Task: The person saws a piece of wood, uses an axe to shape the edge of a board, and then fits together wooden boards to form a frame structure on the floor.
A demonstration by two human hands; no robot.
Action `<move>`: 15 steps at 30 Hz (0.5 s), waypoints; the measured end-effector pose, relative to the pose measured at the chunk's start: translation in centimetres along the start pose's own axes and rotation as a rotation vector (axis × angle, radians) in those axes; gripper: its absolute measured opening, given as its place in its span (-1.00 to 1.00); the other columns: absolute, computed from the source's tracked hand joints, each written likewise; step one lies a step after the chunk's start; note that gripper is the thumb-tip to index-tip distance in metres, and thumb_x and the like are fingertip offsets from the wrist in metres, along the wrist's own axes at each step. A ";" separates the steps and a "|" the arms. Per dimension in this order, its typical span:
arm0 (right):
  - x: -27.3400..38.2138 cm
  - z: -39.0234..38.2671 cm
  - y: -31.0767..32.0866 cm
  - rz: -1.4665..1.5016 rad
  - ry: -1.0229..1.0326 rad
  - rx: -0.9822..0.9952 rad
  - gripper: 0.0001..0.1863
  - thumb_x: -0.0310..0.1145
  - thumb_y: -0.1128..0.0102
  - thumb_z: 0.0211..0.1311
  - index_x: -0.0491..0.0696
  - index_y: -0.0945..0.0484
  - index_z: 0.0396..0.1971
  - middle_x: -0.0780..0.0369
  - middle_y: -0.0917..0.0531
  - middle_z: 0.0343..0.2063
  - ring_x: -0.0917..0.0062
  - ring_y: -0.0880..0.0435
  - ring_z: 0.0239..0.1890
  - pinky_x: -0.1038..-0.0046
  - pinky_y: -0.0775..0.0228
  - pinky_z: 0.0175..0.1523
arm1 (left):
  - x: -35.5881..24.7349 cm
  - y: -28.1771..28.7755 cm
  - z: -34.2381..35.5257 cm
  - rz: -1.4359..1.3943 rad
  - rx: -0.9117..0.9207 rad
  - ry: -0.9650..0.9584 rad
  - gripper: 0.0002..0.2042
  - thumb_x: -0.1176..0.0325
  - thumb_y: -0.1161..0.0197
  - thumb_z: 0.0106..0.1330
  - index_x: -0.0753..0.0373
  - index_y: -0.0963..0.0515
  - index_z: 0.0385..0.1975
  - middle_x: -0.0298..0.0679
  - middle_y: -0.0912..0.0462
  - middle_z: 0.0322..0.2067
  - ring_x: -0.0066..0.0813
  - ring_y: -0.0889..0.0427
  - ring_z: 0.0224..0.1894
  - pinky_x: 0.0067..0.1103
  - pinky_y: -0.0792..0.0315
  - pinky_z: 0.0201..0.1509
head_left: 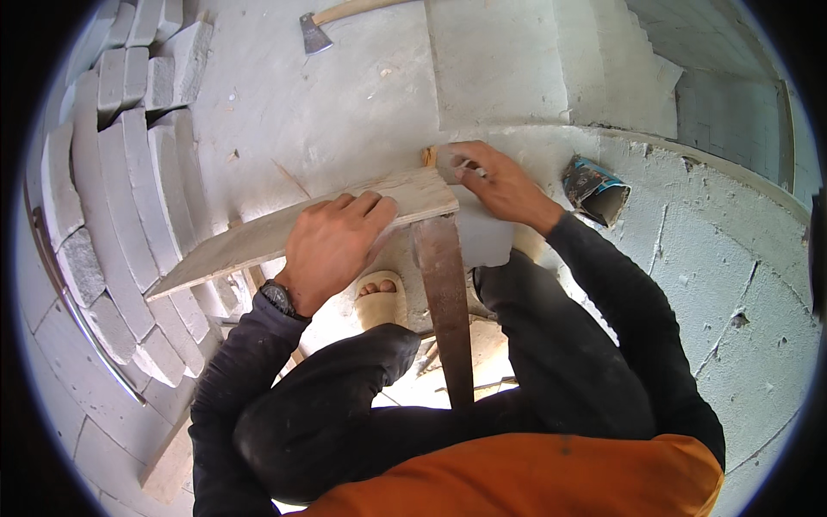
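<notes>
Orange garment, bare hands, wooden board under the left.

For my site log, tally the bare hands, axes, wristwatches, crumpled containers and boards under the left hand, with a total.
Bare hands, left hand and right hand: 2
Axe: 1
Wristwatch: 1
Crumpled container: 1
Board under the left hand: 1
Total: 6

Board central, stacked blocks to its left, axe beyond it, container to its right
</notes>
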State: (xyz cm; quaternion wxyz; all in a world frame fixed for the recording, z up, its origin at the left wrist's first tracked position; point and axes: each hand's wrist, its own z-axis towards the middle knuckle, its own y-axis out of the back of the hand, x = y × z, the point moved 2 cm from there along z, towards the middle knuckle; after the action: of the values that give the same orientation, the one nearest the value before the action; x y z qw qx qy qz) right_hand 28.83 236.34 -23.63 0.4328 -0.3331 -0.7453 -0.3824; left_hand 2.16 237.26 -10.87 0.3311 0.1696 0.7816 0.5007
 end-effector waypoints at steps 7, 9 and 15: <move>-7.5 6.3 -3.5 -0.807 0.374 0.254 -0.46 -0.45 -0.20 0.29 0.19 -0.55 0.29 0.18 -0.60 -0.01 0.24 -0.64 0.10 0.26 -0.62 0.11 | -0.4 -0.2 0.7 -0.051 -0.032 -0.029 -0.72 0.24 -0.43 0.31 0.20 -0.60 -0.08 -0.25 -0.73 -0.13 -0.22 -0.74 -0.22 -0.35 -0.61 -0.18; -8.3 6.3 -3.2 -0.869 0.323 0.200 -0.51 -0.43 -0.22 0.29 0.19 -0.59 0.23 0.17 -0.61 -0.03 0.24 -0.65 0.09 0.25 -0.63 0.11 | -0.3 -0.2 0.9 -0.058 -0.042 -0.038 -0.72 0.26 -0.44 0.30 0.21 -0.60 -0.08 -0.24 -0.73 -0.14 -0.22 -0.75 -0.22 -0.35 -0.61 -0.19; -7.5 4.9 2.4 -0.846 0.118 -0.019 -0.62 -0.34 -0.25 0.35 0.11 -0.66 0.16 0.13 -0.68 -0.07 0.19 -0.67 0.07 0.21 -0.63 0.04 | -0.3 0.0 0.9 -0.044 -0.047 -0.038 -0.71 0.25 -0.44 0.30 0.22 -0.59 -0.09 -0.23 -0.72 -0.17 -0.21 -0.73 -0.25 -0.34 -0.60 -0.22</move>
State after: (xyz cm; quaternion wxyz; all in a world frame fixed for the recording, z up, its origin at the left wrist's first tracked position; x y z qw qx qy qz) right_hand 31.94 240.44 -31.30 0.2766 0.0204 -0.7868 -0.5515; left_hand 3.01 237.71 -11.08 0.3609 0.1540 0.7666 0.5083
